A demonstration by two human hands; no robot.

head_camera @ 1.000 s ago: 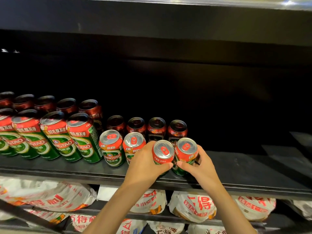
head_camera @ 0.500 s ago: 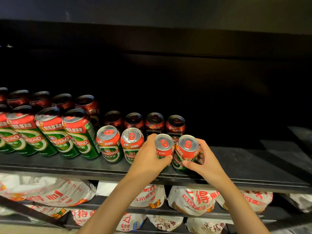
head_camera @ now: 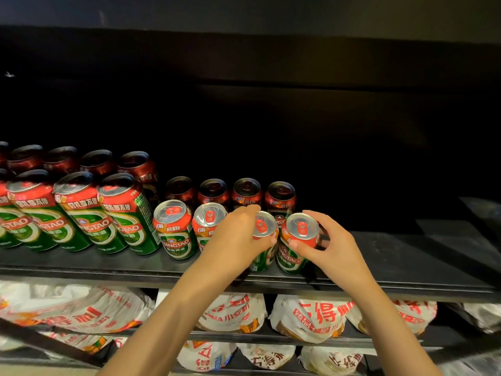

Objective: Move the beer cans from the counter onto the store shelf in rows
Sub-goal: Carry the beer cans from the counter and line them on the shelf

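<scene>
My left hand [head_camera: 238, 240] and right hand [head_camera: 329, 246] each grip a beer can [head_camera: 296, 241] near its rim, rigid, probably full, slick-sided, standing on the shelf [head_camera: 406, 256].

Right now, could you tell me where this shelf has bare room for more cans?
The dark shelf lies bare right of the can that the right hand holds, out to its right end and back to the wall. A thin bare strip runs along the front edge. Left of the left hand it is crowded: short cans, then tall cans, two rows deep.
</scene>
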